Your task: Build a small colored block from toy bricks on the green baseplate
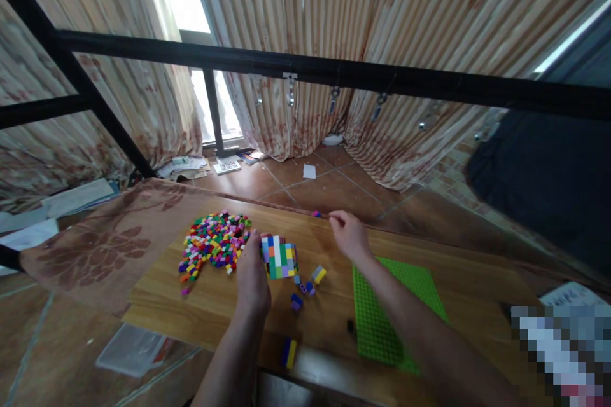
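Observation:
My left hand [252, 276] grips a multicoloured toy brick block [279, 257] by its left side, above the wooden board. White, blue, green, yellow and grey bricks make up its face. Over the board's far edge, my right hand [351, 235] is closed with its fingertips pinched; whatever they may hold is too small to make out. Just left of those fingertips is a small pink and blue brick piece [317, 213]. Below the block lie loose pieces: a yellow and grey one [319, 275], a purple one [296, 301] and small blue ones [309, 287].
A heap of mixed bricks [217, 241] covers the board's left part. Beneath my right forearm lies a green baseplate [372, 331]. Near the front edge are a blue and yellow piece [289, 353] and a small black piece [350, 325]. A black metal rail [315, 67] crosses beyond the board.

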`<state>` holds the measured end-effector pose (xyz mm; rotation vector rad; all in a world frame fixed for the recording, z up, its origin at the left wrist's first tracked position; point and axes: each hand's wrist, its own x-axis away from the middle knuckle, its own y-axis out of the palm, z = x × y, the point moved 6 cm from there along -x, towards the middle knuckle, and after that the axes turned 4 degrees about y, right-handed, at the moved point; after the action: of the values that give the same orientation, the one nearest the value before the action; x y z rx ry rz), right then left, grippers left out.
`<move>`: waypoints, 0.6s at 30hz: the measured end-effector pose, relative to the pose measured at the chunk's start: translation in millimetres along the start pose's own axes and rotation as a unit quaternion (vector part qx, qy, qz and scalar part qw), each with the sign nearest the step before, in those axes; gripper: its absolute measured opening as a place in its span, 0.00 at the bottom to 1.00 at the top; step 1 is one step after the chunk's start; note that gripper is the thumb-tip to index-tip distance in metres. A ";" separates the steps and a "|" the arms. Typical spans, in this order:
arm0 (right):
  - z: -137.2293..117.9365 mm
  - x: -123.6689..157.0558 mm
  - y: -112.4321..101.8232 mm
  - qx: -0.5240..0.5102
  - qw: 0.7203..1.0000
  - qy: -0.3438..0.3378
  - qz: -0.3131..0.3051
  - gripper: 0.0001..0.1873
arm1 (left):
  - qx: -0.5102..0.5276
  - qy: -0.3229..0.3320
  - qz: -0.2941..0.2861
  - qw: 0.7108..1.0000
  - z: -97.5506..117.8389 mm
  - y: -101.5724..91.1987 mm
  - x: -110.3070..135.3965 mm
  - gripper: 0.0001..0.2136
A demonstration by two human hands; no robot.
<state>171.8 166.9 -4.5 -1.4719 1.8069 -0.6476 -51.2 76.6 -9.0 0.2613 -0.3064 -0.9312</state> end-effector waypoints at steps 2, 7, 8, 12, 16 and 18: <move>-0.5 -42.1 14.4 0.031 0.999 0.018 -0.014 0.09 | 0.053 -0.036 0.004 0.998 -0.3 1.5 -1.4 0.19; 7.0 -85.8 61.6 0.072 0.994 0.041 -0.069 0.10 | 0.109 -0.076 0.026 0.991 2.4 -1.4 -8.5 0.15; 9.8 -87.3 67.9 0.074 0.993 0.043 -0.080 0.10 | 0.114 -0.074 0.030 0.990 3.7 -2.6 -10.2 0.15; 20.2 -91.2 76.9 0.072 0.990 0.055 -0.110 0.04 | 0.140 -0.063 0.037 0.987 7.8 -5.4 -13.4 0.13; 24.3 -95.8 76.1 0.066 0.988 0.074 -0.120 0.02 | 0.149 -0.063 0.030 0.986 9.0 -4.4 -10.3 0.13; 25.2 -97.4 76.4 0.067 0.986 0.092 -0.118 0.03 | 0.154 -0.061 0.030 0.986 9.7 -4.6 -8.4 0.13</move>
<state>154.2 280.3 -57.3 -1.5922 1.6990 -1.0331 -62.9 79.9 -2.8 0.4780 -0.5708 -0.8401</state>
